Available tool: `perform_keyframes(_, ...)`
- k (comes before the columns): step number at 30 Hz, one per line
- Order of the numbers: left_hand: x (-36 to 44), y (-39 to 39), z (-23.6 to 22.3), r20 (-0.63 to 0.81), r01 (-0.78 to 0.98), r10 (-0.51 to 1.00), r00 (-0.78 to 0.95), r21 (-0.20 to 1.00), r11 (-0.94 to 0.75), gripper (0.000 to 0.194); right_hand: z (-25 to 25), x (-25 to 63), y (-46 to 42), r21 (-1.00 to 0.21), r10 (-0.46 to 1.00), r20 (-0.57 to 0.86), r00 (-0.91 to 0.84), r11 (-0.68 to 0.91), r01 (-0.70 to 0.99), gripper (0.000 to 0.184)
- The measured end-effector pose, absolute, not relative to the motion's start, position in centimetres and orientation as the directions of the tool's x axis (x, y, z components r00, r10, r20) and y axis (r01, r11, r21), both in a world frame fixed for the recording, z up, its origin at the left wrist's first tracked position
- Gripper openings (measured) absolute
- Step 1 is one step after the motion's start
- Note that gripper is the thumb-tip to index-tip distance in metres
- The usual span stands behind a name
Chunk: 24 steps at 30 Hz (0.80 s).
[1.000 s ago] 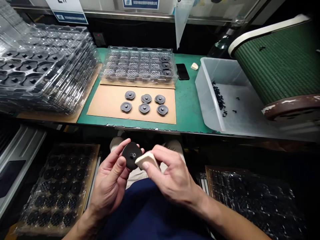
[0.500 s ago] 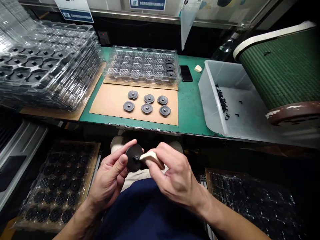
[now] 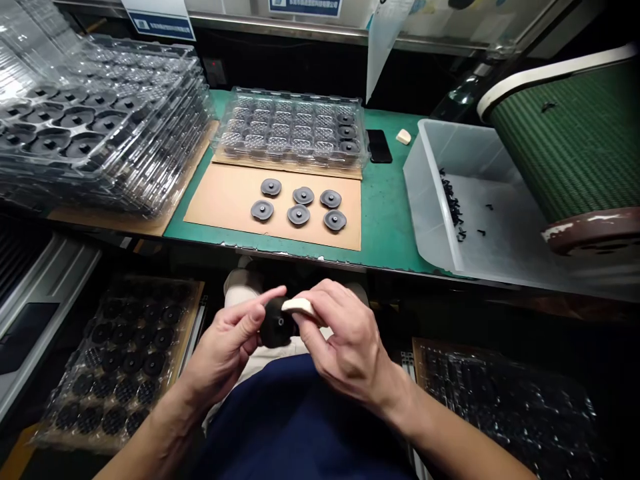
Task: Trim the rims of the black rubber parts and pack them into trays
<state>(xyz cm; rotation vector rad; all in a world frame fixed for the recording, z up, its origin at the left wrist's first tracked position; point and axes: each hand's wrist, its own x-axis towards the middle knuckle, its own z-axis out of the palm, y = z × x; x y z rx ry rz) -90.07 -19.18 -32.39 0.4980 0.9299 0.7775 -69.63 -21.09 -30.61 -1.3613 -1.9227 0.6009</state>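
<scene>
Between thumb and fingers, my left hand [image 3: 235,343] grips a round black plastic disc [image 3: 274,328] with a small hub in its middle, held above my lap. My right hand [image 3: 345,333] pinches a cream-coloured block [image 3: 300,307], which looks like a piece of eraser or foam. The block's end is at the disc's upper right edge; whether they touch I cannot tell. Several similar dark discs [image 3: 299,214] lie in two rows on a cardboard sheet [image 3: 220,207] on the green table, hubs upward.
Behind the cardboard stands a clear blister tray [image 3: 285,148] with a few discs at its right end. Stacked trays [image 3: 150,160] rise at left. A phone [image 3: 379,147], another cream block [image 3: 403,137] and a plastic bin [image 3: 430,220] with small black pieces are on the right, beside a green conveyor belt [image 3: 575,133].
The disc has tilted in my left hand and looks darker. My right hand's block has moved from near the hub to the disc's upper edge. The view has shifted slightly.
</scene>
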Motion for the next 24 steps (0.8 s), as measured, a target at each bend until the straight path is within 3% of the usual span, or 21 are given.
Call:
perform_keyframes(3,-90.4,-19.2,-33.0,-0.525,-0.303,0.637,0.565,0.585,0.752,0.038,-30.5,-69.1,-20.7,-0.548,0.807,0.427,-0.408,0.590,0.593,0.024)
perform_keyframes(5,-90.3,-19.2,-33.1,-0.520,-0.344,0.609,0.599,0.519,0.782,0.035,-30.2,-69.1,-20.6,-0.485,0.763,0.476,-0.437,0.642,0.594,0.024)
perform_keyframes(7,-89.8,-19.2,-32.8,-0.513,-0.453,0.701,0.496,0.536,0.713,0.033,-30.2,-69.5,-20.7,-0.563,0.850,0.433,-0.301,0.516,0.646,0.013)
perform_keyframes(8,-89.6,-19.2,-32.6,-0.498,-0.500,0.768,0.403,0.583,0.640,0.036,-30.2,-69.7,-20.8,-0.652,0.913,0.343,-0.219,0.399,0.644,0.011)
perform_keyframes(10,-89.2,-19.2,-32.2,-0.437,-0.534,0.870,0.228,0.691,0.487,0.045,-30.4,-70.2,-21.1,-0.811,0.987,0.091,-0.136,0.152,0.565,0.021)
perform_keyframes(12,-89.2,-19.1,-32.0,-0.399,-0.506,0.902,0.167,0.751,0.426,0.045,-30.6,-70.5,-21.3,-0.856,0.989,-0.034,-0.143,0.045,0.516,0.026)
perform_keyframes(15,-89.8,-19.0,-32.1,-0.468,-0.397,0.838,0.280,0.738,0.545,0.042,-30.8,-70.2,-21.3,-0.776,0.979,0.142,-0.147,0.202,0.598,0.017)
perform_keyframes(17,-90.3,-19.0,-32.6,-0.521,-0.333,0.760,0.389,0.690,0.643,0.042,-30.8,-69.7,-21.1,-0.684,0.928,0.281,-0.244,0.373,0.628,0.013)
perform_keyframes(21,-90.7,-19.3,-33.4,-0.520,-0.346,0.632,0.575,0.546,0.763,0.039,-30.4,-69.3,-20.6,-0.519,0.762,0.430,-0.484,0.648,0.558,0.025)
perform_keyframes(23,-90.3,-19.5,-33.5,-0.507,-0.441,0.685,0.523,0.527,0.727,0.037,-30.3,-69.6,-20.5,-0.513,0.793,0.442,-0.420,0.607,0.606,0.019)
perform_keyframes(24,-90.0,-19.5,-33.4,-0.498,-0.496,0.743,0.447,0.553,0.669,0.038,-30.2,-69.8,-20.4,-0.570,0.852,0.409,-0.326,0.518,0.638,0.013)
